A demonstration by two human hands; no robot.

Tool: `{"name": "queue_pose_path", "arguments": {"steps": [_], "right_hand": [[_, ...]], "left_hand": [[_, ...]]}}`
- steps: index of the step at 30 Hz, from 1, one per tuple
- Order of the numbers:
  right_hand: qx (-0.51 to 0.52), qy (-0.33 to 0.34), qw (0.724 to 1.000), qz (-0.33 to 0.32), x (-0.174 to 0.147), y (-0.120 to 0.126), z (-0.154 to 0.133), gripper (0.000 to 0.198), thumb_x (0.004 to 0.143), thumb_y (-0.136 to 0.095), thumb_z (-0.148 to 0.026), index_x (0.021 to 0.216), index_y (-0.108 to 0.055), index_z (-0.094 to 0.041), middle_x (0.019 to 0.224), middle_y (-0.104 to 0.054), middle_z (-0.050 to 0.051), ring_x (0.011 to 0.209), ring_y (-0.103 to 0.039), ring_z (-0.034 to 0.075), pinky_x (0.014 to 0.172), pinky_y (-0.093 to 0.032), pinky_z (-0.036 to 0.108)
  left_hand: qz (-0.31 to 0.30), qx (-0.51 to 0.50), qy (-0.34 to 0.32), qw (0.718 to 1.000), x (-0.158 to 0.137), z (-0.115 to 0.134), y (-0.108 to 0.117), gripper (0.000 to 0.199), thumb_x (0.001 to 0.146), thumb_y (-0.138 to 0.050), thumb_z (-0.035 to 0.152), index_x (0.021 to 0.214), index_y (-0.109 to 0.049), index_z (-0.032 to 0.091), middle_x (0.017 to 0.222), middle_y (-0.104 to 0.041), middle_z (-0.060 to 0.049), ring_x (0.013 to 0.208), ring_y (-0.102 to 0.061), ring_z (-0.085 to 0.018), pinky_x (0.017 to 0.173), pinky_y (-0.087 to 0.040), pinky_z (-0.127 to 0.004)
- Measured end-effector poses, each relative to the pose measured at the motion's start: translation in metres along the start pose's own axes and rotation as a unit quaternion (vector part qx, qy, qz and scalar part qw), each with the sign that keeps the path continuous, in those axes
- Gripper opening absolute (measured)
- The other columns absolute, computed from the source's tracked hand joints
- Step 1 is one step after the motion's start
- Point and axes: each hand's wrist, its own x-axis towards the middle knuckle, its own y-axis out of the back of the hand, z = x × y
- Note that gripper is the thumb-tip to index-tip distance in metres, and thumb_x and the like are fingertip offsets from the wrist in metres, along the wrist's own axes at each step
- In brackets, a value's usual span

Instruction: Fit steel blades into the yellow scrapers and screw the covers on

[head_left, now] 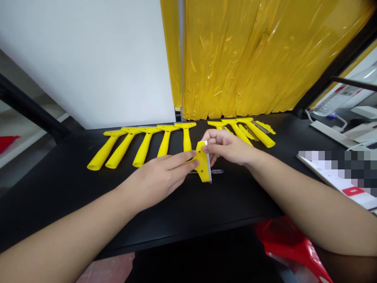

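Between my two hands, above the black table, is a yellow scraper (202, 163) with a metal blade along its right edge. My left hand (165, 177) is wrapped around its handle, fingers reaching onto the yellow head. With thumb and fingers, my right hand (222, 146) pinches the upper end of the head by the blade. Small dark holes show in the head; most of the handle is hidden by my left hand. Under the scraper lies a screwdriver (218, 171) with a clear handle, partly covered.
Several yellow scrapers (143, 149) lie in a row at back left on the black table (206, 212). More scrapers (262, 135), loose blades and yellow pieces lie at back right. A white panel (103, 63) and yellow sheeting (235, 59) stand behind. Red plastic (288, 239) is below the front edge.
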Motion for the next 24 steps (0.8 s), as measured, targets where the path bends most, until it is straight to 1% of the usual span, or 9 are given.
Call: {"name": "queue_pose_path", "arguments": {"steps": [7,10,13,16,18,19,20,22,24], "right_hand": [[-0.005,0.002,1.0,0.005,0.001,0.001,0.0,0.037,0.086,-0.085,-0.042,0.091,-0.057,-0.019,0.07,-0.074,-0.002,0.062,-0.075,0.014,0.061,-0.065,0.025],[-0.003,0.007,1.0,0.005,0.001,0.001,0.001,0.037,0.086,-0.085,-0.043,0.091,-0.057,-0.019,0.07,-0.074,-0.002,0.062,-0.074,0.014,0.061,-0.065,0.025],[-0.012,0.008,1.0,0.002,0.001,0.0,0.002,0.038,0.086,-0.084,-0.045,0.091,-0.056,-0.02,0.07,-0.072,-0.003,0.063,-0.074,0.015,0.062,-0.064,0.028],[-0.051,0.013,0.999,0.002,0.002,0.002,0.002,0.034,0.09,-0.078,-0.047,0.092,-0.057,-0.02,0.071,-0.071,-0.002,0.062,-0.071,0.015,0.062,-0.061,0.03],[-0.129,0.043,0.99,0.037,0.004,0.007,0.003,0.028,0.096,-0.069,-0.046,0.091,-0.061,-0.02,0.075,-0.071,0.001,0.063,-0.067,0.015,0.061,-0.057,0.03],[-0.192,0.068,0.977,0.069,0.005,0.012,0.004,0.026,0.099,-0.065,-0.044,0.09,-0.063,-0.02,0.078,-0.072,0.002,0.065,-0.065,0.016,0.063,-0.054,0.031],[-0.266,0.096,0.953,0.106,0.006,0.017,0.005,0.024,0.1,-0.062,-0.041,0.089,-0.066,-0.02,0.08,-0.072,0.003,0.069,-0.064,0.017,0.066,-0.052,0.032],[-0.416,0.145,0.883,0.164,0.008,0.027,0.009,0.018,0.099,-0.061,-0.031,0.088,-0.07,-0.02,0.085,-0.073,0.005,0.078,-0.064,0.02,0.077,-0.05,0.036],[-0.528,0.155,0.817,0.172,0.011,0.035,0.013,0.012,0.095,-0.064,-0.023,0.088,-0.073,-0.02,0.09,-0.074,0.007,0.088,-0.064,0.024,0.089,-0.048,0.041]], "left_hand": [[0.016,-0.01,-0.011,1.0,0.001,0.0,0.0,0.038,0.104,-0.057,0.018,0.139,-0.069,0.022,0.148,-0.067,-0.008,0.125,-0.072,-0.025,0.114,-0.058,-0.043],[0.011,-0.016,-0.01,1.0,0.001,0.0,0.0,0.04,0.104,-0.056,0.016,0.141,-0.068,0.023,0.151,-0.065,-0.008,0.129,-0.07,-0.025,0.117,-0.055,-0.043],[0.009,-0.022,-0.028,0.999,0.002,0.0,0.001,0.042,0.104,-0.054,0.012,0.143,-0.066,0.023,0.152,-0.063,-0.007,0.133,-0.067,-0.024,0.119,-0.054,-0.041],[0.018,-0.008,-0.046,0.999,0.003,0.0,0.001,0.042,0.103,-0.053,0.01,0.141,-0.066,0.02,0.15,-0.065,-0.007,0.132,-0.068,-0.023,0.115,-0.057,-0.039],[0.025,0.004,-0.044,0.999,0.003,0.0,0.0,0.038,0.102,-0.055,0.012,0.138,-0.068,0.017,0.147,-0.067,-0.009,0.128,-0.071,-0.025,0.111,-0.059,-0.04],[0.026,0.007,-0.04,0.999,0.003,-0.001,-0.001,0.037,0.102,-0.056,0.013,0.137,-0.068,0.015,0.146,-0.068,-0.01,0.125,-0.072,-0.025,0.11,-0.06,-0.041],[0.024,0.009,-0.036,0.999,0.002,-0.001,-0.001,0.036,0.102,-0.056,0.014,0.135,-0.068,0.015,0.145,-0.069,-0.01,0.123,-0.074,-0.025,0.109,-0.061,-0.041],[0.013,0.016,-0.034,0.999,0.002,-0.003,-0.003,0.035,0.102,-0.055,0.014,0.134,-0.069,0.014,0.144,-0.07,-0.01,0.118,-0.076,-0.025,0.106,-0.063,-0.04],[0.0,0.029,-0.038,0.999,0.001,-0.005,-0.005,0.034,0.102,-0.054,0.014,0.132,-0.069,0.015,0.142,-0.07,-0.009,0.115,-0.077,-0.025,0.103,-0.065,-0.041]]}}
